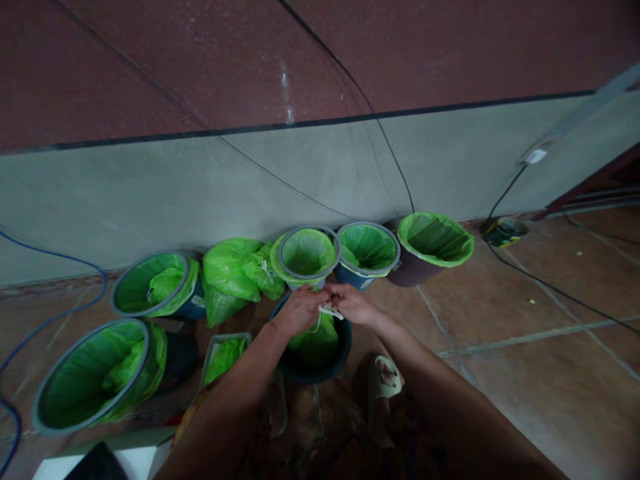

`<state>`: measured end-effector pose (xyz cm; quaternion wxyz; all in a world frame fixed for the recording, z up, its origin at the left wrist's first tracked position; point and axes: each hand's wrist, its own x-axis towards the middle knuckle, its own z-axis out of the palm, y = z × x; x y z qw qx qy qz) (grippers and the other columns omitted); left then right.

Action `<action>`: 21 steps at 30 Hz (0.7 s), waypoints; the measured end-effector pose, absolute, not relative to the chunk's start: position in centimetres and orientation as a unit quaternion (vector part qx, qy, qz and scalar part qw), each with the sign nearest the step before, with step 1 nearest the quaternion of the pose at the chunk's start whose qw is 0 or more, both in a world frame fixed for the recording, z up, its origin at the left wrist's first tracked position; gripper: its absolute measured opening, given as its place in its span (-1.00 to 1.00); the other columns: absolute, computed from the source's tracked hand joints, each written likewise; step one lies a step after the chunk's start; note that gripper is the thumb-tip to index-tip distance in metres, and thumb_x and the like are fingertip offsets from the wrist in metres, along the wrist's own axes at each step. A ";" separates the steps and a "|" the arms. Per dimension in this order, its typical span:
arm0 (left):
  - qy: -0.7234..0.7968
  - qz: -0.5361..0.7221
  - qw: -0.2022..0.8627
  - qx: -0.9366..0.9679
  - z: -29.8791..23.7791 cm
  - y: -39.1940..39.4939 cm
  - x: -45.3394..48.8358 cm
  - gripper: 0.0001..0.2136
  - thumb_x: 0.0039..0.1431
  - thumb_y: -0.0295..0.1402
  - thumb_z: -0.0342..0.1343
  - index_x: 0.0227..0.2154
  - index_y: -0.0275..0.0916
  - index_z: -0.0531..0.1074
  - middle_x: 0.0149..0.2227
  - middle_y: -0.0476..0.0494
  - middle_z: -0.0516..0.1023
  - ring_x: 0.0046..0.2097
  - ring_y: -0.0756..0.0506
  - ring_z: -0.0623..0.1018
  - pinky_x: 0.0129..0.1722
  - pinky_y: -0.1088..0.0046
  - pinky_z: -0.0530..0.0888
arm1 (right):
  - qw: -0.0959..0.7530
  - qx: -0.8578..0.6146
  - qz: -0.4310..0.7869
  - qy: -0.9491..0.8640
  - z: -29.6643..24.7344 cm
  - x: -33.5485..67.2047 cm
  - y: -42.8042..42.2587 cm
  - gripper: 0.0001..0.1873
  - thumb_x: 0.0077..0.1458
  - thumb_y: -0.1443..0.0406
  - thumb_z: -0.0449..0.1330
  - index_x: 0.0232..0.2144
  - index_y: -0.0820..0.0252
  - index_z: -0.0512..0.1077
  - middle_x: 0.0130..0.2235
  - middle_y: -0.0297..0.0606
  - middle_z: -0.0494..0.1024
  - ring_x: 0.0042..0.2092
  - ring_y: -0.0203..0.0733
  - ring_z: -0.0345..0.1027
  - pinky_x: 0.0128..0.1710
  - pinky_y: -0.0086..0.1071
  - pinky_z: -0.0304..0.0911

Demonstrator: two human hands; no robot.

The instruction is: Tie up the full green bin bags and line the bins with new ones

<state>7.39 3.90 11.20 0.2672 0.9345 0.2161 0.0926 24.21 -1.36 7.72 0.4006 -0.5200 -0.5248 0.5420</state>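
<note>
My left hand (300, 311) and my right hand (354, 304) meet above a dark round bin (344, 360). The fingers of both are closed in a pinch on a white drawstring (330, 312), a loop of which shows below them. Under the hands a green plastic bag (317, 343), gathered towards the top, sits inside the bin. My fingers partly hide the bag's neck, so I cannot tell whether the string is knotted. Just beyond the hands is a pale bin (306, 283) with a green liner and a grey rim ring.
Along the wall stand a blue lined bin (367, 277), a brown lined bin (415, 270) and tied full green bags (227, 270). Two lined bins (150, 313) (37, 407) and a small tray (213, 347) are leftward. A tin (505, 232) and cables (560, 287) lie right.
</note>
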 end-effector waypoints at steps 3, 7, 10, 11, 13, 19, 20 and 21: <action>0.196 0.102 0.254 0.942 11.8 4.0 7.1 -0.75 0.09 -0.59 -0.07 -0.35 -0.22 0.48 -0.36 -0.12 0.57 -0.24 -0.11 0.51 0.00 0.31 0.35 | 0.374 -0.540 0.559 -0.506 7.5 24.0 -1.5 -0.91 -0.10 0.29 0.16 -0.55 0.21 0.39 -0.56 -0.39 0.39 -0.51 -0.33 0.23 -0.50 -0.47 0.13; 0.200 0.109 0.198 0.953 12.3 3.8 6.9 -0.81 0.19 -0.51 -0.02 -0.29 -0.23 0.50 -0.34 -0.15 0.56 -0.24 -0.12 0.49 -0.10 0.35 0.38 | 0.391 -0.536 0.590 -0.459 8.5 23.9 -1.9 -0.90 -0.13 0.29 0.16 -0.48 0.22 0.39 -0.58 -0.45 0.34 -0.57 -0.41 0.15 -0.57 -0.52 0.07; 0.229 0.137 0.152 0.952 12.3 3.7 6.7 -0.83 0.26 -0.41 0.00 -0.28 -0.22 0.51 -0.32 -0.17 0.56 -0.23 -0.12 0.50 -0.11 0.34 0.39 | 0.401 -0.512 0.626 -0.431 9.8 23.7 -2.2 -0.83 -0.17 0.29 0.19 -0.42 0.23 0.44 -0.53 -0.41 0.41 -0.55 -0.43 0.18 -0.54 -0.53 0.11; 0.239 0.148 0.142 0.949 12.2 3.6 6.7 -0.82 0.28 -0.38 -0.01 -0.28 -0.21 0.52 -0.31 -0.16 0.56 -0.22 -0.12 0.50 -0.11 0.34 0.39 | 0.402 -0.501 0.638 -0.426 10.2 23.7 -2.3 -0.81 -0.17 0.28 0.21 -0.40 0.24 0.45 -0.50 -0.39 0.43 -0.53 -0.43 0.19 -0.53 -0.53 0.12; 0.251 0.167 0.133 0.944 12.1 3.6 6.6 -0.79 0.30 -0.37 -0.03 -0.27 -0.20 0.52 -0.26 -0.16 0.56 -0.19 -0.10 0.51 -0.10 0.37 0.40 | 0.405 -0.483 0.650 -0.423 10.6 23.5 -2.4 -0.78 -0.17 0.26 0.25 -0.40 0.25 0.48 -0.47 -0.36 0.47 -0.51 -0.43 0.20 -0.52 -0.53 0.12; 0.286 0.141 0.184 0.930 12.3 3.9 6.4 -0.75 0.30 -0.34 -0.06 -0.31 -0.20 0.54 -0.29 -0.15 0.53 -0.23 -0.08 0.50 -0.23 0.46 0.37 | 0.379 -0.604 0.470 -0.520 9.4 23.7 -2.0 -0.83 0.04 0.27 0.14 -0.42 0.23 0.49 -0.48 -0.34 0.46 -0.46 -0.34 0.25 -0.41 -0.45 0.16; 0.302 0.124 0.184 0.927 12.3 3.9 6.4 -0.75 0.30 -0.34 -0.06 -0.33 -0.21 0.54 -0.31 -0.15 0.53 -0.24 -0.09 0.50 -0.24 0.45 0.37 | 0.352 -0.637 0.404 -0.555 9.2 23.8 -1.9 -0.82 0.08 0.29 0.11 -0.41 0.21 0.51 -0.43 -0.30 0.50 -0.39 -0.29 0.31 -0.34 -0.42 0.20; 0.323 0.106 0.179 0.923 12.2 3.9 6.4 -0.74 0.30 -0.34 -0.06 -0.34 -0.21 0.54 -0.32 -0.16 0.54 -0.25 -0.10 0.50 -0.25 0.45 0.37 | 0.316 -0.667 0.343 -0.581 9.1 24.0 -1.8 -0.81 0.10 0.31 0.10 -0.39 0.20 0.52 -0.36 -0.24 0.54 -0.31 -0.24 0.36 -0.27 -0.40 0.21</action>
